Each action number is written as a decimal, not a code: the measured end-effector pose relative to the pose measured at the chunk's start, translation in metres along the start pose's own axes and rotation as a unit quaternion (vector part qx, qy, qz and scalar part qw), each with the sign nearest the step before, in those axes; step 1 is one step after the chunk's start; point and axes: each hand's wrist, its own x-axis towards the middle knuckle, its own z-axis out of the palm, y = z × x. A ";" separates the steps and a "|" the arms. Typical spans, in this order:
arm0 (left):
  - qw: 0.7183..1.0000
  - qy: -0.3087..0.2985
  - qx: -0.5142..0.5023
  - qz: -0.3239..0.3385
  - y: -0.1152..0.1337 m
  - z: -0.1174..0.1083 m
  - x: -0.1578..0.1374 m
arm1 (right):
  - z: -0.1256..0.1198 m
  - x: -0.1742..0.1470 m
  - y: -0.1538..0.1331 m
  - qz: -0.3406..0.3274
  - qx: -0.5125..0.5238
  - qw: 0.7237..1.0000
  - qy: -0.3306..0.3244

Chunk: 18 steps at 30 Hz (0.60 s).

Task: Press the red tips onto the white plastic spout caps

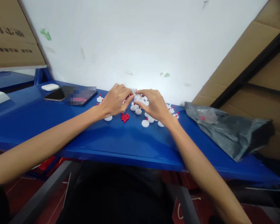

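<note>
Both hands meet above the blue table [60, 137]. My right hand [154, 104] pinches a small white cap [137, 97] between thumb and fingers. My left hand [115, 99] is closed at the same cap, its fingertips touching it with a bit of red showing between them. Under and around the hands lie several white caps [145, 123], some with red tips [176, 115]. A small pile of red plugs [125, 117] sits just in front of the left hand.
A dark phone [71, 94] and a white case [50, 87] lie at the far left of the table. A grey plastic bag [228, 130] rests at the right. Cardboard boxes [11, 34] stand left and right; a white wall is behind.
</note>
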 end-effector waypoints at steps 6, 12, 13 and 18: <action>1.000 -0.022 -0.009 -0.017 0.001 0.002 -0.003 | 0.002 -0.002 0.002 0.008 -0.013 1.000 0.000; 1.000 -0.018 -0.016 -0.020 0.001 0.005 0.000 | 0.000 -0.002 -0.002 0.009 -0.025 1.000 -0.011; 1.000 -0.019 -0.016 -0.017 0.000 0.006 0.001 | 0.000 -0.002 -0.003 0.010 -0.031 0.999 -0.015; 1.000 0.001 -0.012 -0.008 -0.004 0.013 0.005 | -0.001 -0.003 -0.003 0.026 -0.054 0.998 -0.036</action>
